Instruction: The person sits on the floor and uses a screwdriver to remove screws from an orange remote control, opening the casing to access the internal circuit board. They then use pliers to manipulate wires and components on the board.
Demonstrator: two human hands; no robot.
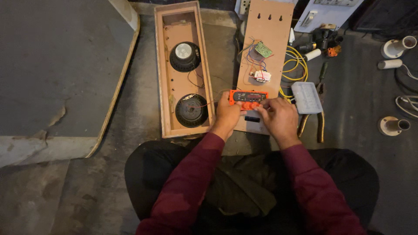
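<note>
Left hand: the left hand [227, 114] rests on the near part of the flat wooden board [265, 30], fingers curled, thumb and fingertips pinching the left end of the orange player panel [248, 97].
Right hand: the right hand [278, 116] lies just right of the panel, fingers bent, their tips touching the panel's right end and lower edge; how firmly it grips cannot be told.
Orange panel: a small oblong unit with a dark display strip and round orange buttons, lying across the near end of the board, between the two hands.
Board: long and narrow, running away from the person; a green circuit board [263, 48] sits at its middle, and a small white part [262, 76] with red and blue wires lies nearer the panel.
Speaker box: an open wooden box [163, 78] stands just left of the board, parallel to it, with two round speakers inside, one [184, 55] at the far end and one [191, 109] at the near end.
Right of the board: coiled yellow wire [296, 65], then a pale plastic case [306, 97] just beside the right hand, and pliers [321, 124] partly under that case.
Far right edge of the floor: white lamp holders [394, 125] and white cables [408, 104], well apart from the hands.
Person: seated cross-legged on the grey floor [130, 117], dark red sleeves [191, 174] reaching forward.
</note>
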